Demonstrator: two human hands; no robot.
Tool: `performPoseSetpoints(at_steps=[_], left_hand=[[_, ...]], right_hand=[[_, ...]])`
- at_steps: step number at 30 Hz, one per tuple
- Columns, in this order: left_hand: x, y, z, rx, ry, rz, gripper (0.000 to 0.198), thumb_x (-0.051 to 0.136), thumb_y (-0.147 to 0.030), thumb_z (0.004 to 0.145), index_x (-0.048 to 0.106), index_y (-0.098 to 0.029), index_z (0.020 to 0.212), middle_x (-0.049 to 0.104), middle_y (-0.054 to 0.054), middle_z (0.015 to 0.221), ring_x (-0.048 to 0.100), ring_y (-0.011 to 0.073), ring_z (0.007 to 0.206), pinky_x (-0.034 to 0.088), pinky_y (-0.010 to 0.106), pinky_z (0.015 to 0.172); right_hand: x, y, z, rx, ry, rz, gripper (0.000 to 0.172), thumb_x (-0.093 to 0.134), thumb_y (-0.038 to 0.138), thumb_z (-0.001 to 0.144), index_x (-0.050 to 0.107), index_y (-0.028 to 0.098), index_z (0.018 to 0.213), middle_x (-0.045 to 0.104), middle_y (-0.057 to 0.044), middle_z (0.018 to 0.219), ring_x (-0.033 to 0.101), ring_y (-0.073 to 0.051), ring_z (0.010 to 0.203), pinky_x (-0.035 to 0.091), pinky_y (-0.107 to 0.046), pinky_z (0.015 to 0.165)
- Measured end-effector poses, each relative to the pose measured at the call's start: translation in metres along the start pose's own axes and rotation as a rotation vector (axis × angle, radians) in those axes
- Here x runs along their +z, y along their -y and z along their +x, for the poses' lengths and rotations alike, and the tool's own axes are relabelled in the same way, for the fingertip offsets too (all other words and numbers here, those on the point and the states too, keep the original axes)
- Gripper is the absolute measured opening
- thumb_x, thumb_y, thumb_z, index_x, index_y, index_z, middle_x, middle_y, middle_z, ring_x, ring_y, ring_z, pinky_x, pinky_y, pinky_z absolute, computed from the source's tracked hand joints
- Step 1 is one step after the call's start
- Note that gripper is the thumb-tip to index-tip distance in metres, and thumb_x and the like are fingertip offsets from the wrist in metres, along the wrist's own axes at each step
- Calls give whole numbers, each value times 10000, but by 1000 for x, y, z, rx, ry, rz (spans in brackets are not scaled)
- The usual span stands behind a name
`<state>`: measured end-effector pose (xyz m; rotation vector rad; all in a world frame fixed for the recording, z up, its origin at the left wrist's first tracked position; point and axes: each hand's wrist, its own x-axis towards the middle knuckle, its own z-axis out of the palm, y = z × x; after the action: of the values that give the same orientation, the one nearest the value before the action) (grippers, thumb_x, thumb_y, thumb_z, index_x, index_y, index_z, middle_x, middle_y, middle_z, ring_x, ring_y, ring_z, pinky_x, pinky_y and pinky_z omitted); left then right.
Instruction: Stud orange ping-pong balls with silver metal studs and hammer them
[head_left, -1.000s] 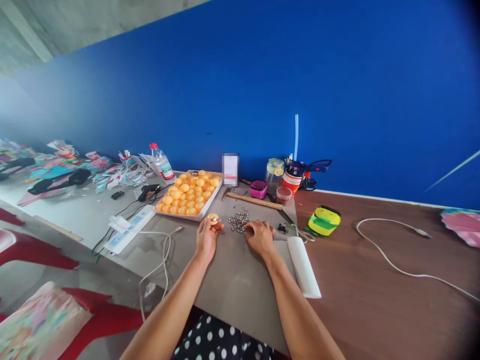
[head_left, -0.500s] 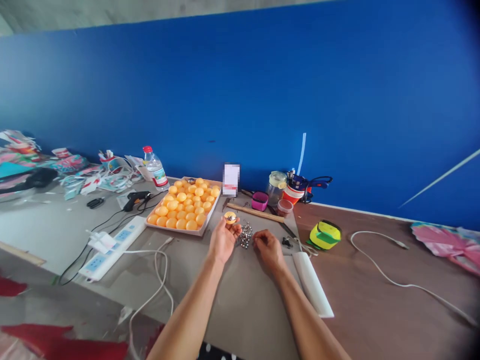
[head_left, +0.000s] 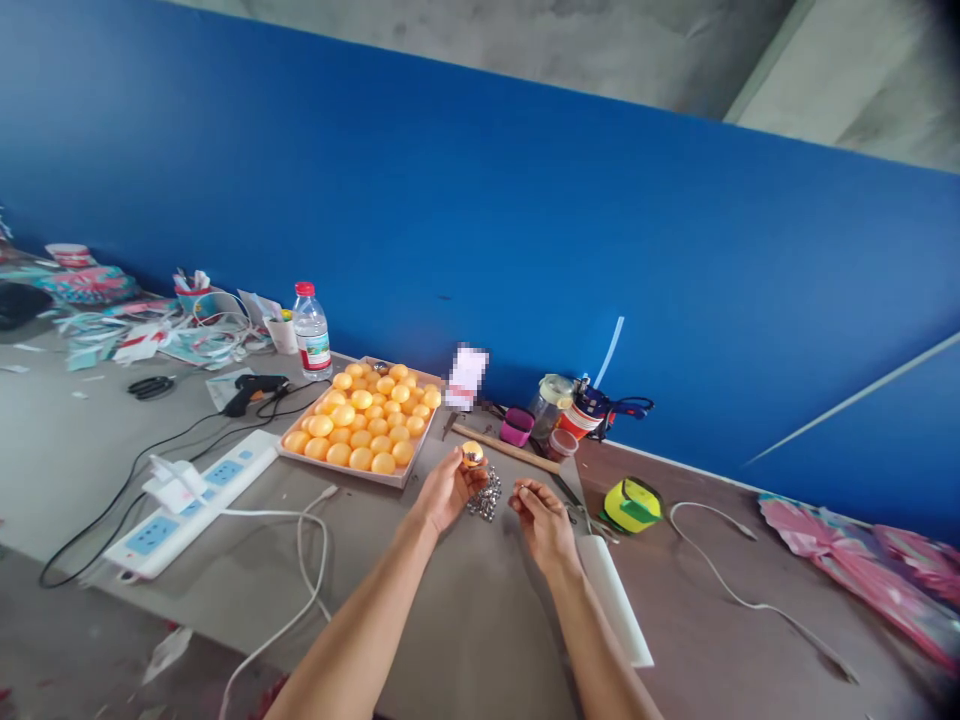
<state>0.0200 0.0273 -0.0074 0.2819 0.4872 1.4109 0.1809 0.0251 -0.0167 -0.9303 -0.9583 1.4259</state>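
My left hand (head_left: 448, 492) grips an orange table-tennis ball (head_left: 472, 450) between thumb and fingers, with silvery bits showing on the ball's near side. Just right of that hand lies a small heap of shiny metal pieces (head_left: 487, 498), too small to name. Beyond the heap, my right hand (head_left: 546, 520) is raised slightly with thumb and fingertips pinched together; whatever they hold is too small to make out. To the left, a shallow box (head_left: 345, 473) is filled with several more orange balls.
Behind my hands lie a wooden stick (head_left: 506, 447), a purple container (head_left: 517, 427) and a clear jar (head_left: 551, 398). A white power strip (head_left: 199, 503), glue gun (head_left: 255, 390) and water bottle (head_left: 311, 335) are at left. A yellow-green object (head_left: 632, 505) and white cable (head_left: 750, 592) lie right.
My right hand has lifted from beside the metal heap, its fingertips now pinched and turned upward. My left hand still holds the ball. The camera view has tilted.
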Motion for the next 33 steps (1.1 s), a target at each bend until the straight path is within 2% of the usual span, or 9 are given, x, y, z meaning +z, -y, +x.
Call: performPoseSetpoints(at_steps=[4, 7, 9, 11, 13, 15, 19, 27, 33], left_hand=[[-3, 8, -5, -19, 31, 23, 212, 569, -319, 800, 604, -120, 866, 648, 100, 797, 607, 145, 617, 486, 280, 637], [-3, 11, -6, -12, 102, 57, 186, 578, -310, 792, 597, -147, 880, 643, 86, 803, 614, 158, 636, 485, 294, 643], [-4, 12, -4, -5, 141, 44, 177, 581, -311, 787, 595, -149, 858, 641, 87, 801, 614, 167, 648, 486, 304, 650], [-7, 13, -1, 28, 126, 2, 173, 585, -310, 784, 599, -156, 862, 637, 79, 803, 612, 159, 662, 485, 295, 668], [-9, 14, 1, 32, 96, -4, 197, 597, -309, 775, 604, -165, 910, 631, 70, 815, 607, 157, 655, 485, 299, 668], [-11, 16, 2, 27, 69, 2, 262, 615, -305, 761, 597, -175, 988, 624, 66, 816, 604, 167, 659, 487, 315, 664], [-12, 19, 4, 41, 40, 16, 351, 614, -329, 764, 574, -183, 1081, 611, 55, 806, 592, 154, 642, 478, 297, 639], [-7, 19, 2, 56, 31, 82, 339, 608, -313, 776, 579, -166, 1081, 604, 47, 811, 583, 144, 667, 474, 300, 655], [-4, 21, -1, 75, 42, 121, 354, 609, -332, 775, 577, -168, 1087, 606, 55, 840, 584, 150, 689, 466, 308, 667]], right_hand=[[18, 9, -7, 42, 69, 5, 224, 707, 270, 617, 600, 189, 796, 579, 31, 641, 487, -92, 539, 401, -242, 562], [30, 12, -5, 33, 71, -4, 212, 707, 271, 602, 568, 186, 737, 589, 23, 652, 492, -94, 545, 407, -246, 574], [36, 10, 0, -6, 73, -35, 192, 683, 290, 624, 556, 186, 724, 586, 22, 662, 482, -93, 548, 410, -248, 585], [39, 4, 5, -60, 63, -77, 177, 660, 307, 651, 555, 186, 726, 542, 39, 610, 465, -93, 548, 402, -240, 592], [40, -4, 10, -103, 23, -114, 182, 656, 319, 658, 556, 186, 731, 503, 53, 578, 459, -94, 554, 392, -231, 594], [40, -13, 14, -106, 3, -95, 200, 659, 332, 655, 554, 185, 741, 545, 38, 645, 496, -106, 609, 404, -239, 630], [36, -24, 17, -40, 69, 8, 209, 669, 325, 657, 544, 187, 753, 583, 21, 737, 533, -121, 687, 415, -251, 680], [32, -25, 17, -64, 64, -45, 196, 659, 319, 672, 560, 179, 767, 586, 21, 748, 525, -122, 719, 409, -263, 738], [33, -22, 15, -48, 41, -83, 185, 643, 321, 669, 559, 182, 759, 587, 30, 730, 523, -117, 690, 418, -256, 707]])
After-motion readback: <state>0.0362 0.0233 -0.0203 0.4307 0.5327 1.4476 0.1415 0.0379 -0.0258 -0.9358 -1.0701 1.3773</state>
